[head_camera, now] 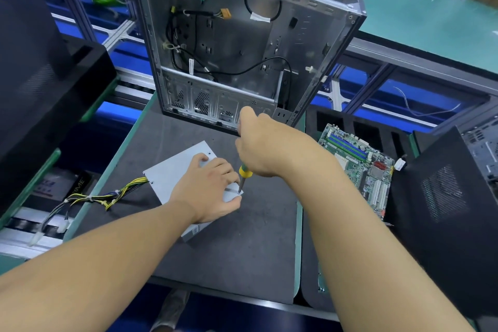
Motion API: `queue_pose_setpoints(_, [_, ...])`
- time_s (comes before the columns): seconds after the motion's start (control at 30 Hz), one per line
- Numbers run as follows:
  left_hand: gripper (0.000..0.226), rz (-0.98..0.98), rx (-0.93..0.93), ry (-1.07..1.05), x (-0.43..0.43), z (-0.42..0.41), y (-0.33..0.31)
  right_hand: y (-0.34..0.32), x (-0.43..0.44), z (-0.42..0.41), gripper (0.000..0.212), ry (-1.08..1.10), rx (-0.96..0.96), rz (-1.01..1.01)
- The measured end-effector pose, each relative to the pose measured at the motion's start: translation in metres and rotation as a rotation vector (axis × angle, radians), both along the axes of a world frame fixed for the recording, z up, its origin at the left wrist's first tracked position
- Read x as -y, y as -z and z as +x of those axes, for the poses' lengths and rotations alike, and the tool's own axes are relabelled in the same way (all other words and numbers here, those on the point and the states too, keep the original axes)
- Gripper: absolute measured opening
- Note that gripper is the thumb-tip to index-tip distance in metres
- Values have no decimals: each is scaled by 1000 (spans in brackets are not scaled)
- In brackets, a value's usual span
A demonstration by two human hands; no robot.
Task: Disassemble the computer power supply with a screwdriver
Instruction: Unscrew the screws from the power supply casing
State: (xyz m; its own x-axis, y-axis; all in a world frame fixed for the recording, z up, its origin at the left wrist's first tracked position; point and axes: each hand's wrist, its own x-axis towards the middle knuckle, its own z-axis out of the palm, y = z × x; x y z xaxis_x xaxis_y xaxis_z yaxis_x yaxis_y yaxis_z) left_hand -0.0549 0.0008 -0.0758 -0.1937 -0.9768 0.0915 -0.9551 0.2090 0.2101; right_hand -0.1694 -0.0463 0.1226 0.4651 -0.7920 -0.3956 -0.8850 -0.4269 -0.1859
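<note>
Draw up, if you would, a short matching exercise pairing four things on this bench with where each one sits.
Things:
1. power supply
2. motherboard
3. computer case
4. screwdriver

Places:
A. gripped in the right hand
B. standing open at the far edge of the mat
C. held down by the left hand
D. lying to the right of the mat

Pairs: 1-C, 2-D, 3-B, 4-A
</note>
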Motion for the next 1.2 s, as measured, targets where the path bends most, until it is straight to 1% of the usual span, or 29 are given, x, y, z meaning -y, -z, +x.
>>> queue_pose_setpoints(0.07, [40,3,10,3,0,0,1,-6,0,-1,16,-25,5,78])
queue_pose_setpoints(0.13, [40,-9,21,1,0,1,2,-9,0,-1,20,-23,4,111])
queue_pose_setpoints(0.3, [31,-40,-6,-5,0,0,3,-3,-2,6,13,51,-77,-2])
queue_pose_setpoints(0.37, [28,-43,-12,1,1,1,3,0,0,7,10,31,-104,-34])
queue_pose_setpoints(0.47, [37,-7,8,3,1,1,3,0,2,5,10,-24,-81,-8])
queue_pose_setpoints(0.53, [39,2,29,-4,1,1,3,-6,1,5,14,-66,-81,43])
queue_pose_setpoints(0.63, [36,-2,36,-11,1,0,3,-13,-2,4,28,-120,-128,86])
queue_pose_setpoints(0.7, [36,-12,36,-12,1,0,3,-11,-3,4,30,-103,-148,72])
queue_pose_setpoints(0.77, [38,-12,39,-4,1,0,2,-9,-2,4,31,-39,-174,49])
queue_pose_setpoints(0.83, [43,4,21,5,1,1,3,-6,0,4,22,-20,-162,24])
queue_pose_setpoints(0.9, [44,7,20,5,1,1,3,-3,3,3,15,-11,-78,-2])
queue_pose_setpoints(0.97, [43,1,27,2,1,0,3,-5,5,2,11,-30,-47,6])
queue_pose_setpoints(1.03, [42,-4,21,1,0,0,2,-11,5,1,11,-75,-70,50])
queue_pose_setpoints(1.1, [41,3,24,2,1,0,2,-14,4,1,16,-98,-88,83])
queue_pose_setpoints(1.2, [41,10,16,-4,0,1,2,-11,1,4,16,-76,-52,72])
